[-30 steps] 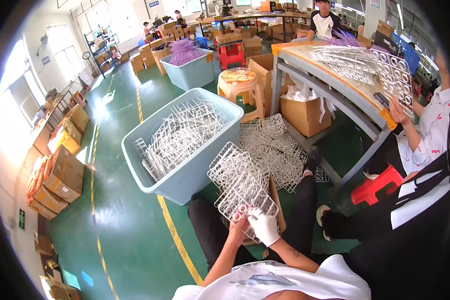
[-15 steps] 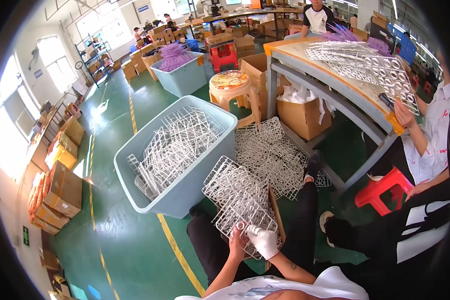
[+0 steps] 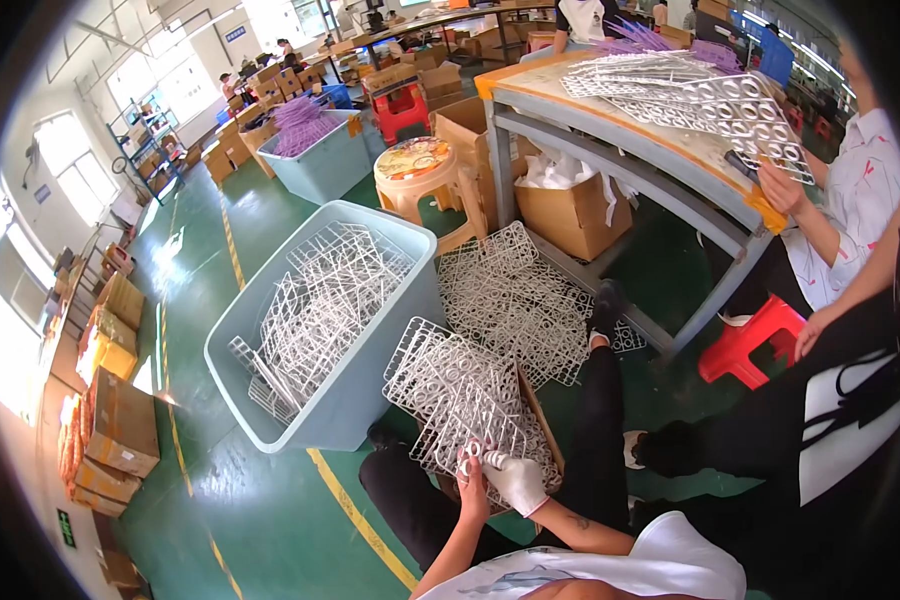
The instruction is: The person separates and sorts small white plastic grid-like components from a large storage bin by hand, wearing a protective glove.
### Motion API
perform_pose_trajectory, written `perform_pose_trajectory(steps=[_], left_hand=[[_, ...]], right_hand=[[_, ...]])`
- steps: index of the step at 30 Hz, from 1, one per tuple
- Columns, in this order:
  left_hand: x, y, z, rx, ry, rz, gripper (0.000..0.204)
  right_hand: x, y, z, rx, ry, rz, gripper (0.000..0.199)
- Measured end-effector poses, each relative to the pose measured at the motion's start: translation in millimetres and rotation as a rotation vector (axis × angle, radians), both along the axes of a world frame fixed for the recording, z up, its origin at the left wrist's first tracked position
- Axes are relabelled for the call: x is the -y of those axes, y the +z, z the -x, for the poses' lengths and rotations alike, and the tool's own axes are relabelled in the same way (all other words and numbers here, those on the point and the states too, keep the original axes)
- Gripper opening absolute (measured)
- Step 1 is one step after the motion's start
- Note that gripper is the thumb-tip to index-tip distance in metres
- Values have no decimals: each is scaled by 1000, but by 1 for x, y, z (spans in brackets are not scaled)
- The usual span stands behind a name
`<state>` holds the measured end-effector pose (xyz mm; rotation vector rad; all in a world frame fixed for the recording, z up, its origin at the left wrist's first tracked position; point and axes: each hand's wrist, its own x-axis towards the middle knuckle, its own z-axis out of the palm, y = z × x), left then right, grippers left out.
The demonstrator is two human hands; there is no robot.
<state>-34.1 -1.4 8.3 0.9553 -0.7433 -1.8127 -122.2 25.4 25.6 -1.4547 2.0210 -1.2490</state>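
White moulded plastic frames (image 3: 460,385) with rings in them lie heaped between my knees, over a cardboard box (image 3: 542,425) whose edge shows on the right. At the near end of the heap, my bare left hand (image 3: 472,490) is closed on white plastic rings (image 3: 471,452). Touching it is my right hand (image 3: 517,485) in a white glove. Its fingers are curled at the same rings, and what lies inside them is hidden. Left of the heap stands a pale blue tub (image 3: 422,250) holding more white frames. Others are spread on the floor beyond.
A workbench (image 3: 515,85) stands at the right, where a co-worker's hand (image 3: 782,190) holds a white frame. Near it are a red stool (image 3: 755,342) and another seated person's dark-clad leg. A round-topped stool (image 3: 420,185) and a box of white bags (image 3: 575,215) stand ahead.
My view has turned a little, so the surroundings sit farther left in it. Both hands stay together at the near end of the heap, with the right fingers now nearer the rings.
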Motion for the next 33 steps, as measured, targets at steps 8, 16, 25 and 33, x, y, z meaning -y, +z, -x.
perform_pose_trajectory(steps=[8, 16, 25, 33], left_hand=[[-2, 1, -15, 360, 36, 139, 35], [4, 0, -25, 212, -106, 169, 29], [20, 3, -52, 98, -49, -91, 61], [42, 3, -46, -246, -99, 4, 78]], right_hand=[[-3, -6, -6, -61, 138, -306, 24], [-23, -25, 14, 1527, 351, -290, 24], [-5, 25, 29, 1098, 310, -183, 10], [28, 26, -9, 385, 278, -134, 10]])
